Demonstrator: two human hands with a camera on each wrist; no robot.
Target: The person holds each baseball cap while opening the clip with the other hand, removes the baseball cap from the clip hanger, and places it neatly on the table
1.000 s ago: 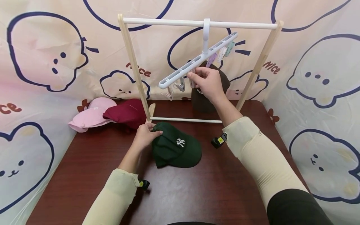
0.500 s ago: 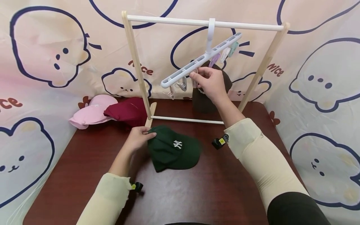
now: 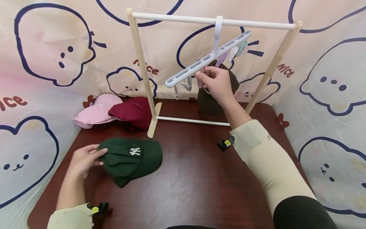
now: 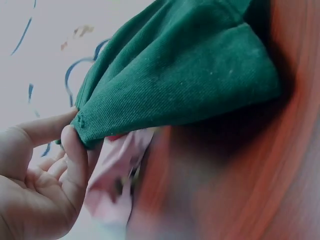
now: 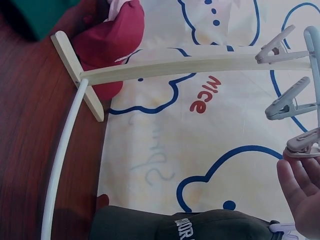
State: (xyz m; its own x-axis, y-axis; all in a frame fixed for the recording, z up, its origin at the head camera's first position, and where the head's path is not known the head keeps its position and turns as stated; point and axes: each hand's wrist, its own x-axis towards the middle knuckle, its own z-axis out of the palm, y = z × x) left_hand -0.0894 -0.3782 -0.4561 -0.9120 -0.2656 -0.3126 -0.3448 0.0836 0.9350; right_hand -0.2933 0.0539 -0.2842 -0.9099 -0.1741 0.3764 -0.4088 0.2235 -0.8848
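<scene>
My left hand [image 3: 84, 160] pinches a dark green baseball cap [image 3: 125, 159] by the edge at its back. The brim, beyond the white emblem, points right. In the left wrist view the cap's edge [image 4: 150, 95] sags over the table from thumb and finger. Higher up, my right hand [image 3: 218, 82] holds a pale clip [image 3: 201, 81] that hangs under a light blue clip hanger [image 3: 197, 65]. Two more clips dangle at the hanger's near end. A dark brown cap [image 3: 210, 101] hangs behind the right hand, beside a purple clip [image 3: 221, 59].
The hanger hooks onto the white top bar [image 3: 177, 18] of a wooden-sided rack [image 3: 141, 63]. A pink cap [image 3: 98, 109] and a maroon cap [image 3: 134, 113] lie together at the table's back left. Patterned cloth [image 3: 323, 101] encloses the reddish-brown table [image 3: 194, 181].
My left hand has carried the green cap left and nearer to me, away from the rack. My right hand stays at the same clip. The head view has shifted slightly.
</scene>
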